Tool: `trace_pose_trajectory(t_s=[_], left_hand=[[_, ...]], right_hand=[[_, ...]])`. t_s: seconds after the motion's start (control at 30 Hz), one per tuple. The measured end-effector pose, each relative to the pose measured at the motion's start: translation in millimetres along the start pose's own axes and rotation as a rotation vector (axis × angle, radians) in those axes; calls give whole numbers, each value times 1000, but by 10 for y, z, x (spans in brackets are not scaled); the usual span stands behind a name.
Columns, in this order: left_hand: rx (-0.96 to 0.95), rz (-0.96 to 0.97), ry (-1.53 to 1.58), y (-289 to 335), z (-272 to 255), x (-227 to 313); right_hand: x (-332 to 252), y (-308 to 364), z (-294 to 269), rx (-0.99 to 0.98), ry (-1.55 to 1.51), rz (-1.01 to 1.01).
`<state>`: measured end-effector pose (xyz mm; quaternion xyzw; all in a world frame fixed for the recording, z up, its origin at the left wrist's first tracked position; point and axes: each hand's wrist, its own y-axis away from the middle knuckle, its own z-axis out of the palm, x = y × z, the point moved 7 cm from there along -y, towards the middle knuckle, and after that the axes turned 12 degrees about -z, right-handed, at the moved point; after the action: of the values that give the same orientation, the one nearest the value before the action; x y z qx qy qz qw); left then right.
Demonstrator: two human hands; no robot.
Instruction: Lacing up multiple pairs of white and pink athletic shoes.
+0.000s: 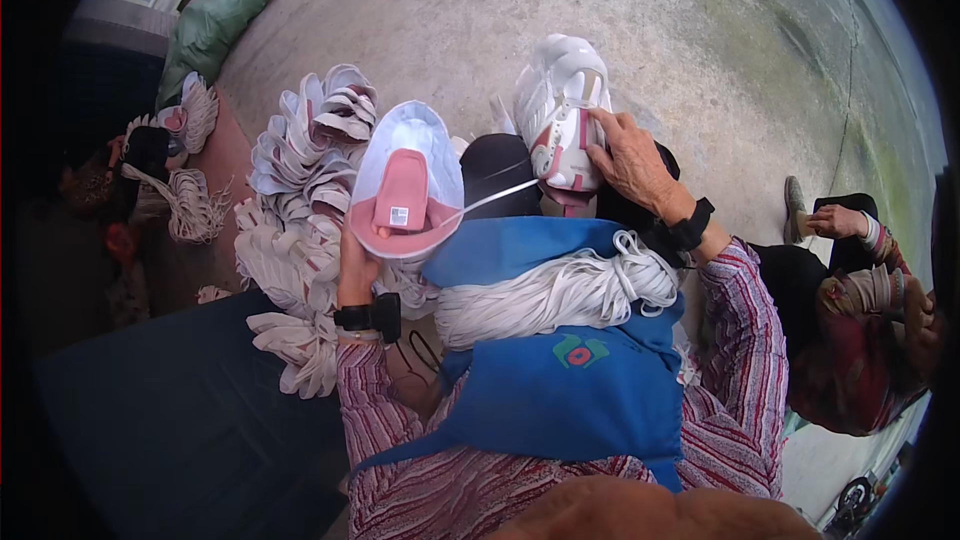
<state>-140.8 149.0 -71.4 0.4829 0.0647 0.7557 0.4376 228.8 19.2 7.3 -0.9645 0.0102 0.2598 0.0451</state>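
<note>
The left hand (358, 268) pinches the near end of a pink-lined shoe top (407, 130). The right hand (632, 162) rests bent fingers on a 2nd shoe top (566, 100) between the knees (497, 168); whether it grips, I cannot tell. A lace (500, 198) stretches between these 2. A lace bundle (550, 297) crosses the blue apron (560, 405).

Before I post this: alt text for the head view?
A person's left hand holds a white-and-pink shoe upper while the right hand touches another upper. White laces lie bundled across a blue apron; more uppers are piled at left.
</note>
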Motion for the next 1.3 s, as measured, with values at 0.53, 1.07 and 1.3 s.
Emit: trace_pose_trajectory(t_s=[0.53, 1.07, 1.3], left_hand=[[17, 841, -1935, -531, 2653, -527], [63, 782, -1871, -514, 2550, -742], [26, 937, -2054, -515, 2528, -678]], right_hand=[[173, 43, 148, -77, 130, 51], [9, 78, -45, -6, 54, 32], [-61, 118, -9, 113, -44, -139]])
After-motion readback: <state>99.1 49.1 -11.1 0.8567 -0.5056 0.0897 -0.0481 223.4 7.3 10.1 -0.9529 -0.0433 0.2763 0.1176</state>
